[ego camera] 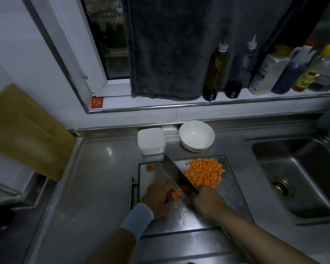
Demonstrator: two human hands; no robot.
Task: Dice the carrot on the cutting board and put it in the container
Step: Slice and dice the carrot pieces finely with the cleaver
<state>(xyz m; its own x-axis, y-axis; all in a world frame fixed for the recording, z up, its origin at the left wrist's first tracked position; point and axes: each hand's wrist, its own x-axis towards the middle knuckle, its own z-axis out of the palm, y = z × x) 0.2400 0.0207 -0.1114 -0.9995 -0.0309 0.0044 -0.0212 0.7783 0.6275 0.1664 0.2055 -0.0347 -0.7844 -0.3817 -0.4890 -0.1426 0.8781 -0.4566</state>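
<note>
A clear glass cutting board [234,199] lies on the steel counter. A heap of diced carrot [204,171] covers its far right part, and one carrot end piece [149,167] sits at its far left corner. My left hand [158,197] grips a remaining carrot piece [175,195] on the board. My right hand [208,201] holds the handle of a cleaver [176,173]; its blade runs from my hand up to the left, between the carrot piece and the diced heap. A white bowl [196,135] stands behind the board.
A white lidded plastic box [151,141] stands left of the bowl. The sink [301,178] lies to the right. A wooden board [27,134] leans at the left wall. Several bottles [215,71] line the windowsill beside a hanging grey towel [166,54].
</note>
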